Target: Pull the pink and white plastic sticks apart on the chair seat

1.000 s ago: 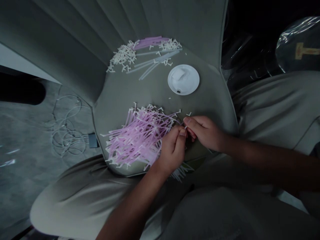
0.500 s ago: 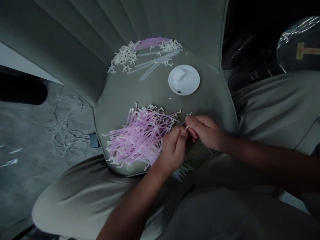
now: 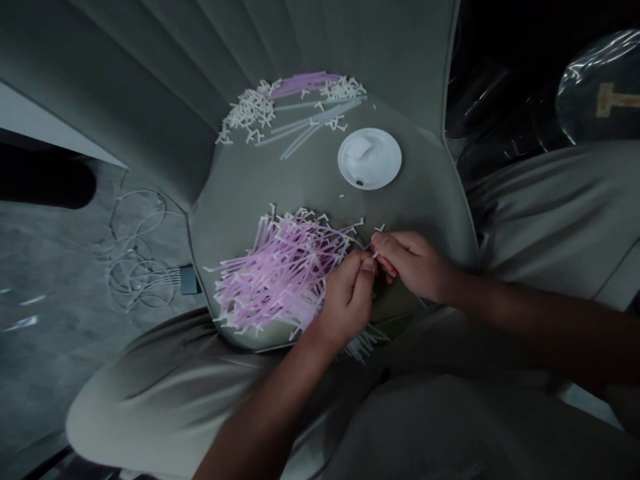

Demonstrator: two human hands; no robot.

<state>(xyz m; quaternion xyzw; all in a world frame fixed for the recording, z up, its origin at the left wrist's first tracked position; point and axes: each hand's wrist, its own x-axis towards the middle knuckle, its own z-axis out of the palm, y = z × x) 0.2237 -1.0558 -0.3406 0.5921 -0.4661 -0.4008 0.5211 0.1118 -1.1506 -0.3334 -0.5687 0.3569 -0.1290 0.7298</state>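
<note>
My left hand [image 3: 349,293] and my right hand [image 3: 414,262] meet near the front right of the chair seat, fingertips almost touching. Both are closed in a pinch on a small white connector piece [image 3: 375,255]; its far parts are hidden by the fingers. Another white branched connector [image 3: 381,228] shows just beyond my right thumb; whether it is held I cannot tell. Left of my left hand lies a heap of thin pinkish-purple tubes [image 3: 283,270] with white connectors on their ends. Some pale clear tubes [image 3: 364,343] show below my left wrist.
The grey chair seat [image 3: 295,183] carries loose white connectors [image 3: 250,110], purple tubes [image 3: 305,82] and pale tubes [image 3: 300,133] toward the backrest. A white lid [image 3: 380,170] with a white block [image 3: 358,147] sits at right. Cables [image 3: 140,273] lie on the floor at left.
Both hands keep the same pinch at nearly the same spot. The view has shifted very slightly; nothing else visibly differs.
</note>
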